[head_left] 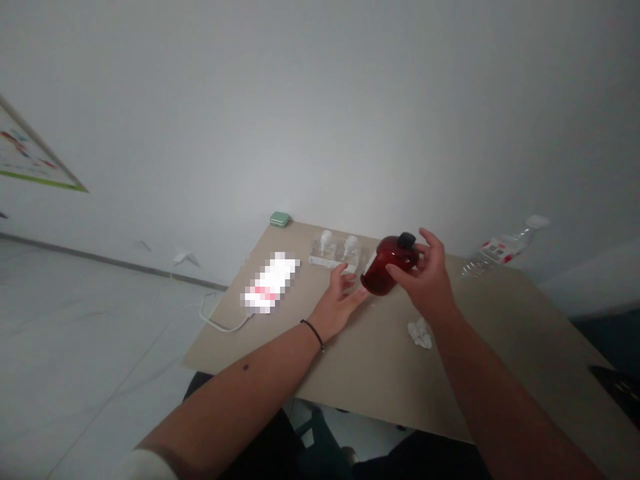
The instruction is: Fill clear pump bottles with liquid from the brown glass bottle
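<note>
A dark red bottle (383, 267) with a black cap is held tilted above the table, its cap towards the upper right. My right hand (425, 270) grips it from the right, near the capped end. My left hand (343, 300) is just left of the bottle's base, fingers apart and curved, the thumb side towards me; whether a fingertip touches the base is unclear. Behind my left hand stands a clear tray (323, 261) with two small white-topped bottles. A crumpled white tissue (420, 333) lies below the red bottle, beside my right wrist.
On the beige table (370, 380), a bright, pixelated phone (273, 283) with a white cable (223, 328) lies at the left. A small green case (280, 219) sits at the back left corner. A clear plastic bottle (505, 248) stands tilted in view at the back right, near the wall.
</note>
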